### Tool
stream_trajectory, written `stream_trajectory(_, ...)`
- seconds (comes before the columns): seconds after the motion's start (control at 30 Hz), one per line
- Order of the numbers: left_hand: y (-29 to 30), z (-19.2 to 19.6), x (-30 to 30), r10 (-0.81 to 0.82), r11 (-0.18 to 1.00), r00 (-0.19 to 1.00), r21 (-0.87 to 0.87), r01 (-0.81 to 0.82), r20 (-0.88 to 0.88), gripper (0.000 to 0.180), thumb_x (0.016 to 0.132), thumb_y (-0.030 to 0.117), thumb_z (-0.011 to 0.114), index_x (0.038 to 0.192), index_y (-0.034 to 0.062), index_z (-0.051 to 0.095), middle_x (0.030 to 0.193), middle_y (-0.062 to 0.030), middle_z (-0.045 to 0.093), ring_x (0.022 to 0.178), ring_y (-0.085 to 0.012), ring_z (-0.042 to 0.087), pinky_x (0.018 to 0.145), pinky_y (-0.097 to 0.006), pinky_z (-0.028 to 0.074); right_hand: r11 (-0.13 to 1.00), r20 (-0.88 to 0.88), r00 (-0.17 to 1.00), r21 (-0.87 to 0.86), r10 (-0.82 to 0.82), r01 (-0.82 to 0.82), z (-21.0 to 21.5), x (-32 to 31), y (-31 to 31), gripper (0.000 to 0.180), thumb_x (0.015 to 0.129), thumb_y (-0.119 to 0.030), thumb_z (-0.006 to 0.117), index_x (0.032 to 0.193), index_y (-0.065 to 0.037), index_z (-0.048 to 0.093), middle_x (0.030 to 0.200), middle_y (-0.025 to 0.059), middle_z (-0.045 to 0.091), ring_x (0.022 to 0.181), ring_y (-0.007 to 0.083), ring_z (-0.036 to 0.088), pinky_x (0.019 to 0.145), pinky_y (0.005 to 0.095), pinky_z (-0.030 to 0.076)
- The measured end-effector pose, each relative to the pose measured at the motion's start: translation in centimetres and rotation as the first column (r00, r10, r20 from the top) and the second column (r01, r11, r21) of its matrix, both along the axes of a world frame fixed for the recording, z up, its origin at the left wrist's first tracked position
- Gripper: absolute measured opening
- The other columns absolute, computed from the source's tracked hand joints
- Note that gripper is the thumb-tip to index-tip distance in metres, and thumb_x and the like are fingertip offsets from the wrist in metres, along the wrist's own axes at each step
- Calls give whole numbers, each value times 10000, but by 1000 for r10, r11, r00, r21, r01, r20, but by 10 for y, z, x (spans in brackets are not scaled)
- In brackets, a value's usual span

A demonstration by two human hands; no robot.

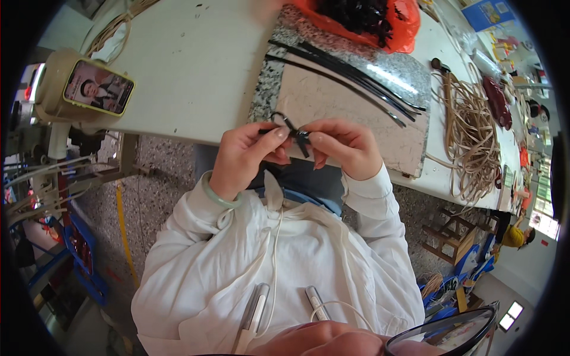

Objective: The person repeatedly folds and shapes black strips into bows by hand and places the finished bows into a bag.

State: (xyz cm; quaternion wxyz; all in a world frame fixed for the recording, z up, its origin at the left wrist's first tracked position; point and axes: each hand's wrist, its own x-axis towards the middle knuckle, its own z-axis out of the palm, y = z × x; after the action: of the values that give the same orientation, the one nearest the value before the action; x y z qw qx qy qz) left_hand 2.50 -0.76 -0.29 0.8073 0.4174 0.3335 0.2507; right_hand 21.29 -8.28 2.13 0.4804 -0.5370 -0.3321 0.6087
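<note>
Just in front of the table's near edge, both hands pinch a short black strip (pixel 302 137) that is looped and crossed into what looks like a knot. My left hand (pixel 242 153) grips it beside the raised loop, thumb against fingertips. On the other side, my right hand (pixel 351 148) pinches the crossing with thumb and forefinger; a loose end hangs down between the hands. Beyond them a speckled stone slab (pixel 265 89) carries a beige sheet (pixel 332 110). Several long black strips (pixel 356 76) lie slantwise across slab and sheet.
Dark curled scraps (pixel 356 18) fill a red plastic bag (pixel 407 29) at the slab's far end. To the right lies a heap of tan cords (pixel 472 133) beside a dark red object (pixel 496 102). A phone (pixel 100 88) leans on a tan container (pixel 52 70) at left. A wooden stool (pixel 452 238) stands right.
</note>
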Motion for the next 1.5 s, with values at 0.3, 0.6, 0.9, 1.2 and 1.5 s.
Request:
stream_trajectory(0.3, 0, 4, -5, 30, 977, 1000, 212, -29, -2, 300, 900, 124, 541, 1163, -22, 539, 1004, -68, 595, 743, -90, 568, 641, -231, 506, 738, 70, 846, 530, -528, 417, 30, 82, 80, 307, 854, -169, 629, 1062, 54, 589, 1001, 129, 634, 798, 165, 615, 655, 282, 506)
stream_trajectory(0.6, 10, -1, -10, -17, 968, 999, 249, 25, -31, 244, 895, 90, 545, 1106, -29, 577, 920, -63, 612, 697, -91, 559, 631, -219, 481, 956, 953, 92, 294, -290, -24, -21, 129, 45, 173, 720, -229, 706, 834, -102, 679, 814, 86, 596, 817, 273, 560, 747, 371, 456)
stream_trajectory(0.9, 11, 19, 20, 68, 684, 992, 729, 33, -109, 221, 829, 36, 601, 1044, -17, 609, 932, -83, 631, 834, -178, 601, 756, -284, 483, 944, 947, 83, 318, -312, -87, -24, 129, 47, 166, 761, -197, 674, 823, -52, 623, 835, 92, 605, 852, 302, 551, 767, 382, 434)
stream_trajectory(1.2, 33, 38, 47, 201, -232, 979, 969, 85, -38, 307, 744, -10, 636, 1050, -8, 604, 945, -122, 621, 813, -281, 608, 808, -395, 473, 801, 684, 679, 549, -267, -238, 47, 29, 20, 139, 769, -26, 656, 899, 3, 613, 752, 104, 609, 674, 238, 604, 590, 292, 473)
stream_trajectory(1.5, 45, 44, 4, 7, 339, 954, 898, 280, -300, 102, 822, 46, 618, 900, -18, 631, 753, -105, 623, 651, -187, 605, 582, -270, 469, 913, 504, 799, 49, 328, -406, 42, 34, 0, 115, 778, -22, 665, 883, 24, 664, 748, 81, 630, 656, 161, 615, 576, 289, 480)
